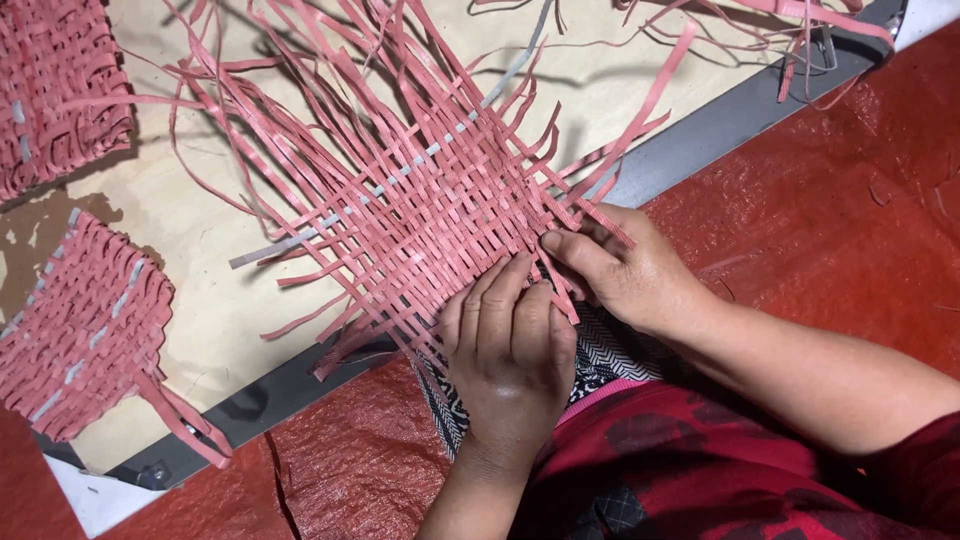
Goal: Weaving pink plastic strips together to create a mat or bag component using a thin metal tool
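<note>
A half-woven mat of flat pink strips [430,215] lies on a pale wooden board [215,300], with loose strip ends fanning out on all sides and one grey strip [400,175] running through it. My left hand [505,350] presses flat on the mat's near corner, fingers together. My right hand [625,265] sits just right of it, thumb and fingers pinching a pink strip end at the mat's edge.
Two finished pink woven pieces lie at the left: one at the top corner [55,85], one lower [85,335]. The board has a grey frame edge [720,125] and rests on a red tarp [850,210]. My red patterned clothing fills the bottom right.
</note>
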